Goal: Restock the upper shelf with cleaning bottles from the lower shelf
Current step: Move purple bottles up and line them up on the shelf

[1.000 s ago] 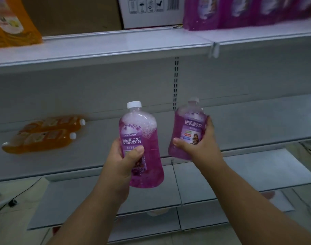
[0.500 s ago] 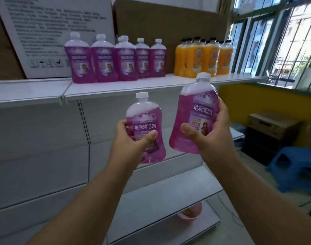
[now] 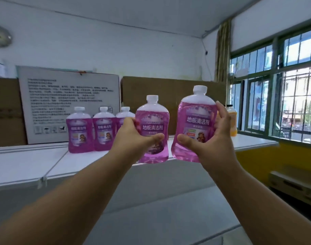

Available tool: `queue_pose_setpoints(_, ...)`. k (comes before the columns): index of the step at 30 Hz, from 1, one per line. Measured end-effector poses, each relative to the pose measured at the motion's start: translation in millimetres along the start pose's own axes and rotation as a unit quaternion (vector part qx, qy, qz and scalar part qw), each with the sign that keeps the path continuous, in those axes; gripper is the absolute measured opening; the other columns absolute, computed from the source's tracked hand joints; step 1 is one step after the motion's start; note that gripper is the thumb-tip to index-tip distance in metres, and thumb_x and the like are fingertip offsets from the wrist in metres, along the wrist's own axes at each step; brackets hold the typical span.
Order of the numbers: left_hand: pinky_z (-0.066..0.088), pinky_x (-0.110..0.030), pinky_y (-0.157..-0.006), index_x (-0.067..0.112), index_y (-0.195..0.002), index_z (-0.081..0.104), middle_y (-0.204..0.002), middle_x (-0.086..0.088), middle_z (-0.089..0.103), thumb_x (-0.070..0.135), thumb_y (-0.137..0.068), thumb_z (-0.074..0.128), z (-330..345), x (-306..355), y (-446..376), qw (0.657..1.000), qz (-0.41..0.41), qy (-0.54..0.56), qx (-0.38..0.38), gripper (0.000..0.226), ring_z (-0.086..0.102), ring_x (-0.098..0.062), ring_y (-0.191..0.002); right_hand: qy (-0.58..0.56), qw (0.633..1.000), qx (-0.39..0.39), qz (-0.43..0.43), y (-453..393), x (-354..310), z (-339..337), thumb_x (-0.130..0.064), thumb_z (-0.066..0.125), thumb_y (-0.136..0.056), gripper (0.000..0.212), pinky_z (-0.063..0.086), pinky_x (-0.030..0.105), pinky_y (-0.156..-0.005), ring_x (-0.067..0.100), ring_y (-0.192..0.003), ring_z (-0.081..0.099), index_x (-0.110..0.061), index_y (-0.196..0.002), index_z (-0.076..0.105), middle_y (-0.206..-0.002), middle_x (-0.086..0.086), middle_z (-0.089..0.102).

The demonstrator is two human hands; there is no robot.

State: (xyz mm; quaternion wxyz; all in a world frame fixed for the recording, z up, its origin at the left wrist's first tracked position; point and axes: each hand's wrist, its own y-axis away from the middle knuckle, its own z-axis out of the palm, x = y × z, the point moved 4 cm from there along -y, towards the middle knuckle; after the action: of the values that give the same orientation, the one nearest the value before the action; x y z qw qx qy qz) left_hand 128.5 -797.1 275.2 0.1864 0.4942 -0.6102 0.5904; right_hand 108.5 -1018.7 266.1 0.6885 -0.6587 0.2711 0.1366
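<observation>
My left hand (image 3: 131,138) grips a purple cleaning bottle (image 3: 152,121) with a white cap, upright, just above the front edge of the white upper shelf (image 3: 27,161). A second, nearer purple bottle (image 3: 198,119) is upright in my right hand (image 3: 214,138), level with the shelf edge. Three purple bottles (image 3: 79,129) of the same kind stand in a row on the shelf behind my left hand; the third is partly hidden by it.
An orange bottle (image 3: 232,121) stands on the shelf to the right, partly hidden by my right hand. A white printed carton (image 3: 68,103) and brown cardboard (image 3: 169,96) back the shelf. Barred windows (image 3: 283,96) fill the right side. A lower shelf (image 3: 160,218) lies below.
Both hands have risen with their bottles to the upper shelf's level, and my view has tilted up, so the shelved bottles now stand right behind my left hand.
</observation>
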Motion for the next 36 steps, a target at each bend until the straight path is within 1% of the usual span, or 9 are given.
queue_pose_setpoints(6,0.060,-0.046,-0.083,0.024,-0.110,0.048,-0.103,0.001,0.066,0.043,-0.053,0.096,22.5,-23.3,-73.8,0.995,-0.008,-0.098,0.000,0.077,0.067,-0.021,-0.095,0.071,0.997,-0.012,0.007,-49.2,53.7,18.8,-0.053,0.086,-0.049,0.126,0.039,-0.004,-0.060,-0.034,-0.100,0.039,-0.051,-0.147,0.006,-0.113,-0.053,0.030)
queue_pose_setpoints(9,0.059,-0.043,-0.083,0.023,-0.112,0.047,-0.103,0.003,0.065,0.046,-0.053,0.096,36.9,-38.2,-92.5,0.991,-0.013,-0.133,0.011,0.080,0.066,-0.021,-0.097,0.099,0.994,-0.027,0.031,-63.4,78.3,23.7,-0.057,0.085,-0.045,0.129,0.046,0.014,-0.081,-0.011,-0.106,0.050,-0.055,-0.145,0.004,-0.123,-0.025,0.036)
queue_pose_setpoints(12,0.051,-0.029,-0.069,0.025,-0.110,0.044,-0.101,0.006,0.063,0.052,-0.053,0.093,50.4,-53.5,-103.7,0.984,-0.025,-0.177,0.014,0.079,0.063,-0.017,-0.093,0.103,0.993,-0.048,0.040,-75.9,102.8,25.8,-0.057,0.086,-0.042,0.128,0.053,0.035,-0.088,0.009,-0.111,0.054,-0.057,-0.143,0.007,-0.124,-0.018,0.040)
queue_pose_setpoints(15,0.050,-0.028,-0.070,0.024,-0.110,0.043,-0.101,0.006,0.063,0.054,-0.054,0.092,55.3,-62.6,-111.6,0.981,-0.034,-0.189,0.017,0.079,0.064,-0.018,-0.095,0.097,0.992,-0.068,0.035,-84.2,124.0,27.2,-0.057,0.087,-0.040,0.127,0.050,0.024,-0.078,-0.002,-0.102,0.055,-0.059,-0.140,0.009,-0.115,-0.030,0.040)
queue_pose_setpoints(18,0.055,-0.040,-0.089,0.025,-0.131,0.036,-0.120,0.001,0.058,0.052,-0.057,0.092,54.3,-61.4,-109.4,0.977,-0.008,-0.209,0.033,0.097,0.060,-0.021,-0.110,0.090,0.990,-0.100,0.049,-88.4,144.4,28.6,-0.055,0.088,-0.041,0.123,0.044,0.007,-0.064,-0.008,-0.097,0.053,-0.066,-0.134,0.008,-0.112,-0.035,0.038)
queue_pose_setpoints(22,0.036,-0.050,-0.112,0.061,-0.147,-0.002,-0.157,0.003,0.027,0.056,-0.061,0.088,57.6,-39.5,-102.3,0.927,0.135,-0.350,0.019,0.124,0.030,-0.023,-0.140,0.093,0.985,-0.137,0.052,-91.8,158.5,30.8,-0.057,0.085,-0.040,0.124,0.042,0.004,-0.061,-0.009,-0.096,0.051,-0.066,-0.135,0.005,-0.111,-0.038,0.034)
queue_pose_setpoints(28,0.024,-0.042,-0.113,0.042,-0.150,0.029,-0.145,0.003,0.040,0.059,-0.063,0.084,60.5,-28.7,-126.7,0.863,0.176,-0.473,0.018,0.104,0.029,-0.020,-0.134,0.122,0.975,-0.184,0.031,-104.0,165.5,29.9,-0.064,0.079,-0.041,0.122,0.052,0.030,-0.086,0.012,-0.110,0.057,-0.055,-0.139,0.007,-0.124,-0.015,0.043)
queue_pose_setpoints(33,0.026,-0.042,-0.110,0.036,-0.150,0.030,-0.144,0.001,0.046,0.061,-0.064,0.082,62.9,-38.5,-146.7,0.821,0.179,-0.541,0.032,0.104,0.035,-0.023,-0.132,0.153,0.962,-0.223,0.026,-118.6,172.4,29.5,-0.061,0.083,-0.048,0.110,0.042,0.007,-0.065,0.001,-0.094,0.058,-0.055,-0.133,0.013,-0.112,-0.018,0.047)
queue_pose_setpoints(36,0.024,-0.040,-0.110,0.033,-0.151,0.030,-0.145,0.000,0.047,0.062,-0.065,0.081,63.9,-45.1,-157.6,0.802,0.176,-0.570,0.041,0.104,0.037,-0.024,-0.132,0.168,0.962,-0.215,0.017,-121.6,177.1,31.3,-0.058,0.086,-0.052,0.108,0.042,0.008,-0.066,0.003,-0.096,0.059,-0.053,-0.133,0.014,-0.113,-0.017,0.049)
